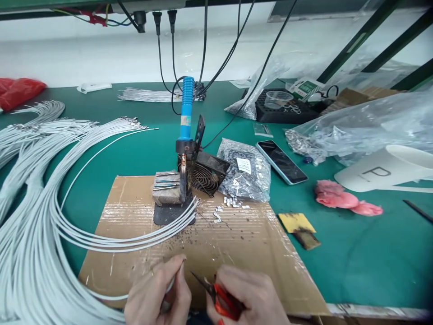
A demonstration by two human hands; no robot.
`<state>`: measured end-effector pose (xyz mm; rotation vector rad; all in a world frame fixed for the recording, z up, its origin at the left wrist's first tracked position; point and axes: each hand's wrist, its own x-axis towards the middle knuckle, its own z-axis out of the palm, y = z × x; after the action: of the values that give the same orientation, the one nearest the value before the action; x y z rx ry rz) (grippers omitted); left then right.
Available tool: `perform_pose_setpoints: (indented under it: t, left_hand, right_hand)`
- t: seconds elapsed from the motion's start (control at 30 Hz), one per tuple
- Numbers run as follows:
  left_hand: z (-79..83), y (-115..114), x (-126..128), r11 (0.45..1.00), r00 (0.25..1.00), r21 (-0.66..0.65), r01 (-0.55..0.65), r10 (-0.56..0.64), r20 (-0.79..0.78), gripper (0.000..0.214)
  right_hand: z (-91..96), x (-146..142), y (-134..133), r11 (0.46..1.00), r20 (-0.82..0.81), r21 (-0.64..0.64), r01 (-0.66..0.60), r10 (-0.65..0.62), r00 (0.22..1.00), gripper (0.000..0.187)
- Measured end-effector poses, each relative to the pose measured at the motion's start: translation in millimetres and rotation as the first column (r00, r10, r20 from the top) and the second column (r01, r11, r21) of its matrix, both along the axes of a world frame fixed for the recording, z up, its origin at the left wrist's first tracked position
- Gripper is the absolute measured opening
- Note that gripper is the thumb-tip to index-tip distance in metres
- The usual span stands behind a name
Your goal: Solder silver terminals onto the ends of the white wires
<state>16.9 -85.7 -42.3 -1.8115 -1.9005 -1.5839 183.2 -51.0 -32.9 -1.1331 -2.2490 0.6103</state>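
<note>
Head view. The left hand (158, 293) pinches the end of a white wire (101, 243) between thumb and fingertips, low over the near edge of the cardboard sheet (257, 253). The right hand (252, 298) is closed around red-handled pliers (216, 295), whose dark tips point toward the pinched wire end and stand just short of it. The rest of the wire curves away to the left and joins a fan of like wires running to the base of the soldering iron stand (174, 212). The blue-handled soldering iron (186, 113) sits upright in that stand, beside a small fan (206, 176) and a bag of metal terminals (245, 174); loose terminals (230, 203) lie on the cardboard.

The step in hand appears to be preparation of one wire end with the pliers. The next move calls for steadying the end and bringing the tips squarely onto it. A phone (280, 161) lies further back on the green bench (355, 253).
</note>
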Motion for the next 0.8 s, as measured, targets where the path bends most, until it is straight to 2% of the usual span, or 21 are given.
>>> perform_pose_setpoints:
  t: [0.23, 0.67, 0.73, 0.8]
  left_hand:
    - [2.1, 2.8, 0.5, 0.999, 1.0, 0.034, 0.003, -0.004, 0.003, 0.03]
    - [-1.7, -0.8, -3.2, 1.0, 0.997, 0.013, 0.022, -0.021, -0.075, 0.034]
    - [-0.7, 0.3, -2.8, 1.0, 0.997, 0.011, 0.022, -0.021, -0.08, 0.035]
    - [1.9, 1.4, -1.5, 1.0, 0.996, 0.001, 0.022, -0.022, -0.091, 0.035]
  right_hand:
    - [-3.8, -3.4, 2.4, 0.995, 0.046, -0.096, 0.001, 0.004, 0.999, 0.039]
    - [-2.3, -8.4, 3.0, 0.99, 0.023, -0.127, 0.062, -0.06, 0.998, 0.035]
    - [-5.5, -12.2, -0.6, 0.982, -0.007, -0.168, 0.091, -0.093, 0.996, 0.035]
    - [-9.6, -18.8, -4.2, 0.963, -0.083, -0.218, 0.159, -0.181, 0.98, 0.034]
